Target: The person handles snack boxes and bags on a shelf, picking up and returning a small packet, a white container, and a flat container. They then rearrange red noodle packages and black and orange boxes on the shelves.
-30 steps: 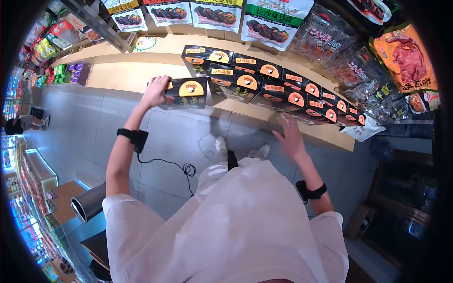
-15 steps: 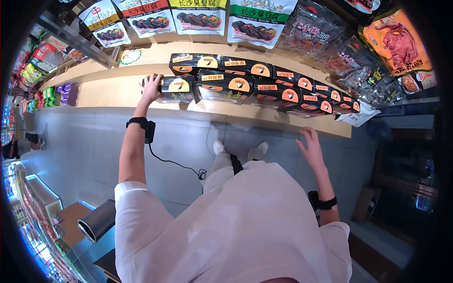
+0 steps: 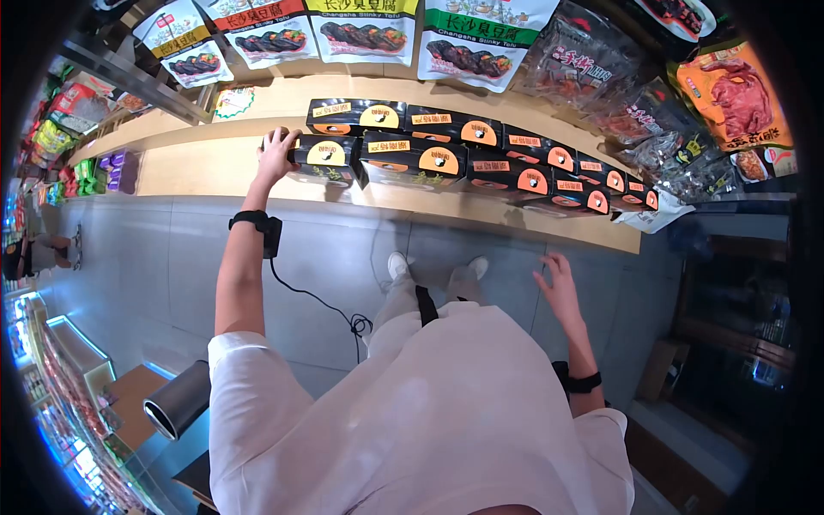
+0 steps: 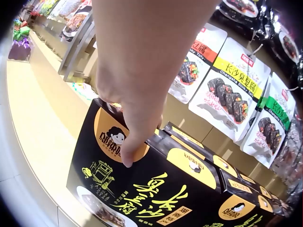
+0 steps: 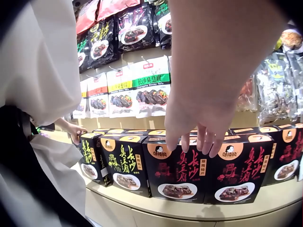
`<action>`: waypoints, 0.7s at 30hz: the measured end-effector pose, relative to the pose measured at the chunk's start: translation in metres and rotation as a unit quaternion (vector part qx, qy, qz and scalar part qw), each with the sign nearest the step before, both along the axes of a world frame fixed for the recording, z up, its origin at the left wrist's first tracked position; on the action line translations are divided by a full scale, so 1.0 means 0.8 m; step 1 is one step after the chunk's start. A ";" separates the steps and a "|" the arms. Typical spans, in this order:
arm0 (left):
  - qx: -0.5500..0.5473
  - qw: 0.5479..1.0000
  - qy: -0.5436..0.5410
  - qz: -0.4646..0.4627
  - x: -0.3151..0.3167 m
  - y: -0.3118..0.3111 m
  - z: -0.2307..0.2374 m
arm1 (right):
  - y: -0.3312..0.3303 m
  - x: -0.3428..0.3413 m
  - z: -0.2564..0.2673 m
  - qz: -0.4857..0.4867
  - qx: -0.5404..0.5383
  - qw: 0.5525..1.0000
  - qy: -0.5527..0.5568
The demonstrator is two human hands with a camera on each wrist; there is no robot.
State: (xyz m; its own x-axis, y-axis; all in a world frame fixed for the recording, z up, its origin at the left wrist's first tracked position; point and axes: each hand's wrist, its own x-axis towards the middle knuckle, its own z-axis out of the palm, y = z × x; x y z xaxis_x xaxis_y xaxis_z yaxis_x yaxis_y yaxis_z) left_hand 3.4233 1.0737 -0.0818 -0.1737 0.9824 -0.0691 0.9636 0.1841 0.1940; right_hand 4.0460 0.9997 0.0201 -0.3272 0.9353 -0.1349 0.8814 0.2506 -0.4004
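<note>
My left hand (image 3: 275, 155) grips a black stinky tofu box (image 3: 326, 153) at the left end of the front row. In the left wrist view, the thumb (image 4: 129, 153) lies on the face of this box (image 4: 120, 189), over its orange label, while the other fingers are hidden behind. Several similar black boxes (image 3: 415, 159) stand to its right in two rows on the wooden shelf. My right hand (image 3: 560, 287) hangs in front of the shelf's right part, holding nothing, its fingers loosely bent; in the right wrist view the fingers overlap boxes with red lettering (image 5: 177, 172).
Stinky tofu pouches (image 3: 476, 43) hang behind the shelf (image 3: 202, 163). Vacuum-packed bags (image 3: 575, 60) and an orange package (image 3: 730, 94) are at the right. Purple packages (image 3: 123, 172) stand at the shelf's far left. A cable (image 3: 318, 296) hangs from the left wrist strap.
My left hand has moved the gripped box back over the shelf, beside the front row. The right hand has drawn away from the boxes, toward the body.
</note>
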 end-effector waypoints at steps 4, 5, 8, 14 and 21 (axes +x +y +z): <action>0.024 0.999 0.014 0.017 0.010 0.009 0.006 | -0.008 0.012 -0.011 0.001 -0.014 1.000 0.007; 0.012 1.000 0.014 0.014 0.008 0.012 0.006 | -0.009 0.013 -0.011 -0.003 -0.014 1.000 0.005; 0.029 0.999 0.028 -0.006 0.005 0.010 0.006 | -0.008 0.020 -0.017 -0.007 -0.026 1.000 0.000; 0.071 0.997 0.025 0.031 -0.028 0.001 -0.030 | 0.000 0.036 -0.026 -0.046 -0.029 0.999 -0.001; 0.066 0.884 -0.445 0.126 -0.046 0.003 -0.032 | 0.072 0.137 -0.073 -0.177 -0.044 0.977 0.107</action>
